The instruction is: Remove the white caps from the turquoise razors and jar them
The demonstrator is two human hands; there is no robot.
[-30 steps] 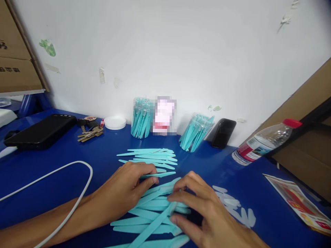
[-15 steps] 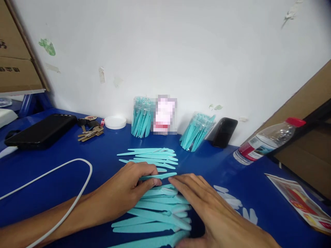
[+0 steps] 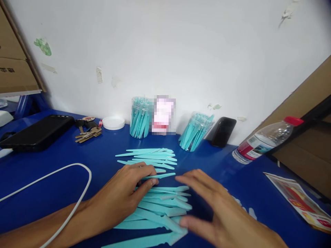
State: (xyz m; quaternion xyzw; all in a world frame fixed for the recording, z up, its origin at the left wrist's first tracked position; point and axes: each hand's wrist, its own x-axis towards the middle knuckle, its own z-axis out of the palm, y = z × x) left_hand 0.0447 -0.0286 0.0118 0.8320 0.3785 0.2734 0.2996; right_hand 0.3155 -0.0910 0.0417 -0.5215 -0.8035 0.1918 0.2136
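Observation:
My left hand (image 3: 129,189) pinches a teal eyebrow razor (image 3: 167,175) between thumb and fingers, its head end pointing right. Just right of that tip hovers my right hand (image 3: 214,206), fingers and thumb apart, holding nothing; its thumb is close to the heads of the nearer razors. Below the left hand lies a loose pile of teal eyebrow razors (image 3: 155,206), partly covered by that hand. Beyond it is a second, neater row of eyebrow razors (image 3: 155,156). Small whitish translucent pieces (image 3: 252,213) lie behind the right hand, mostly hidden.
Two clear jars of teal razors, one upright (image 3: 139,119), one tilted (image 3: 196,132), stand by the wall. A white lid (image 3: 113,123), keys (image 3: 89,134), a black power bank (image 3: 38,132), a phone (image 3: 223,132), a bottle (image 3: 263,143) and a white cable (image 3: 86,193) are around.
My right hand has moved off the held razor's tip, and its fingers have spread. Razors in the near pile have shifted slightly. The left hand keeps its pinch.

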